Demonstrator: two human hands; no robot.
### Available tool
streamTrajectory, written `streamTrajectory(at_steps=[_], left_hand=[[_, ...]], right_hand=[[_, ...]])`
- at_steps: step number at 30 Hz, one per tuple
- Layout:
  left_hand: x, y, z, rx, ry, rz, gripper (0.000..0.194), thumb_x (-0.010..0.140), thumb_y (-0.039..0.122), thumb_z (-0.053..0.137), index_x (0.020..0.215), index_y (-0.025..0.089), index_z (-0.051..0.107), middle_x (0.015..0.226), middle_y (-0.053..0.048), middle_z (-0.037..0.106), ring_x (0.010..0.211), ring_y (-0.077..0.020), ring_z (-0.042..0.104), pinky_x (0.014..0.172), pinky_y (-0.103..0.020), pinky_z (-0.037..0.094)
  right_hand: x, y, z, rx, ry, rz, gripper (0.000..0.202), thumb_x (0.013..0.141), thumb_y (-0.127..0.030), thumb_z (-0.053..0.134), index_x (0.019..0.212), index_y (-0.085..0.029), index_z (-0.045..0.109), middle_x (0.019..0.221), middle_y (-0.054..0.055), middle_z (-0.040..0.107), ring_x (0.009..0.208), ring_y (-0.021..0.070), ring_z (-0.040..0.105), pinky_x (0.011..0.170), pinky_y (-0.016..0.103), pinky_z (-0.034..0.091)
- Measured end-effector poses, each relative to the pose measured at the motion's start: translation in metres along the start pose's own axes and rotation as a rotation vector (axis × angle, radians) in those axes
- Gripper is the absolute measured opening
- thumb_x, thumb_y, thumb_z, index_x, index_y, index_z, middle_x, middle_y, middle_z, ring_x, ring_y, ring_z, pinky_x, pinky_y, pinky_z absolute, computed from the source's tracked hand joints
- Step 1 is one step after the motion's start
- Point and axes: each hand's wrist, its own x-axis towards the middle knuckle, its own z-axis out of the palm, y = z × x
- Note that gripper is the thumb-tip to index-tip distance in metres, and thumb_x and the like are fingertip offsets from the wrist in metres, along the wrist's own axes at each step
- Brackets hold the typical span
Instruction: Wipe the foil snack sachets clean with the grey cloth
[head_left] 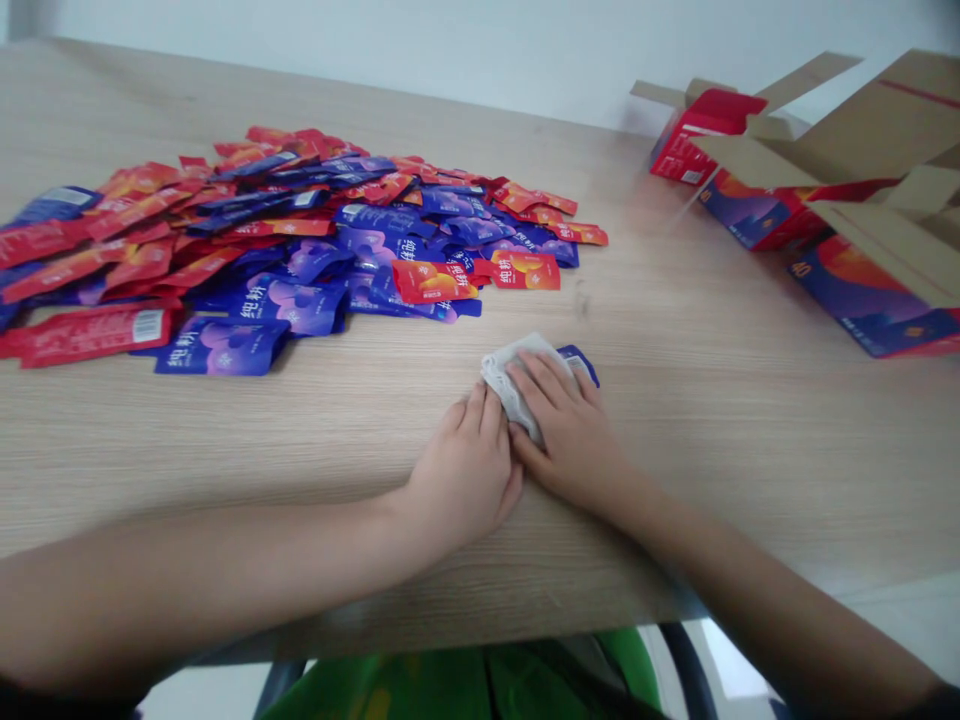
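Under cloth (498,376), packet (578,354) juts far right — axis hidden.

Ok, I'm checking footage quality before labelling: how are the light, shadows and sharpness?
Head view: diffuse light; soft shadow on the table along the left forearm; slightly soft focus, smallest print on the piled pouches unreadable; apparent stretching toward the edges.

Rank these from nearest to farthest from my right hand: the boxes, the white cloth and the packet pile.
1. White cloth, under the right hand.
2. Packet pile, ahead and to the left.
3. Boxes, off to the right.
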Motion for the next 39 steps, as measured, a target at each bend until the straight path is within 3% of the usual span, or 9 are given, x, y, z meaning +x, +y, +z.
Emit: streamTrajectory(at_steps=[2,7,14,19,26,33,39], left_hand=[[0.000,0.000,-0.001,-0.009,-0.015,0.000,0.060,0.093,0.034,0.039,0.137,-0.007,0.048,0.142,-0.030,0.045,0.133,-0.0399,0.044,0.106,-0.046,0.039],[0.000,0.000,0.000,-0.014,-0.022,-0.010,0.064,0.093,0.036,0.039,0.140,-0.008,0.043,0.146,-0.030,0.040,0.135,-0.0395,0.042,0.106,-0.046,0.039],[0.000,-0.001,-0.001,-0.001,-0.001,0.007,0.059,0.093,0.035,0.039,0.133,-0.006,0.052,0.140,-0.029,0.049,0.132,-0.0397,0.045,0.105,-0.046,0.039],[0.000,0.001,0.000,0.005,-0.018,-0.004,0.064,0.093,0.036,0.040,0.139,-0.008,0.044,0.144,-0.031,0.042,0.134,-0.0397,0.043,0.106,-0.046,0.039],[0.000,0.000,-0.001,-0.003,-0.006,0.004,0.058,0.094,0.035,0.039,0.133,-0.006,0.052,0.141,-0.028,0.048,0.133,-0.0391,0.044,0.106,-0.046,0.039],[0.000,0.000,0.002,-0.002,-0.010,-0.009,0.064,0.093,0.035,0.039,0.139,-0.009,0.044,0.145,-0.031,0.041,0.134,-0.0408,0.042,0.106,-0.047,0.039],[0.000,0.000,0.001,0.002,0.007,0.008,0.059,0.094,0.034,0.038,0.135,-0.007,0.050,0.142,-0.030,0.045,0.133,-0.0406,0.044,0.105,-0.047,0.039]], right_hand=[[0.001,0.003,-0.001,0.008,-0.005,-0.006,0.057,0.092,-0.039,0.042,0.146,-0.019,0.040,0.156,0.007,0.035,0.144,0.0246,0.027,0.116,0.047,0.022],[0.002,0.019,0.000,-0.037,0.072,0.199,0.059,0.093,-0.040,0.039,0.146,-0.016,0.038,0.154,0.011,0.037,0.142,0.0282,0.030,0.112,0.052,0.026],[0.000,-0.003,-0.001,-0.005,-0.019,0.001,0.057,0.093,-0.039,0.040,0.146,-0.019,0.039,0.156,0.006,0.034,0.144,0.0247,0.026,0.116,0.047,0.020],[0.001,0.018,0.001,-0.055,0.068,0.235,0.059,0.094,-0.040,0.038,0.147,-0.015,0.036,0.155,0.013,0.036,0.143,0.0288,0.028,0.113,0.054,0.026],[-0.001,-0.002,0.000,-0.012,-0.011,-0.032,0.058,0.093,-0.040,0.040,0.147,-0.018,0.038,0.156,0.007,0.035,0.144,0.0255,0.026,0.117,0.048,0.019],[0.003,0.023,0.002,-0.046,0.098,0.240,0.060,0.093,-0.043,0.040,0.146,-0.014,0.037,0.155,0.015,0.034,0.143,0.0321,0.029,0.111,0.053,0.027],[0.001,0.000,0.001,-0.022,0.021,0.011,0.058,0.092,-0.042,0.042,0.146,-0.018,0.040,0.156,0.008,0.035,0.144,0.0275,0.026,0.117,0.049,0.019]])
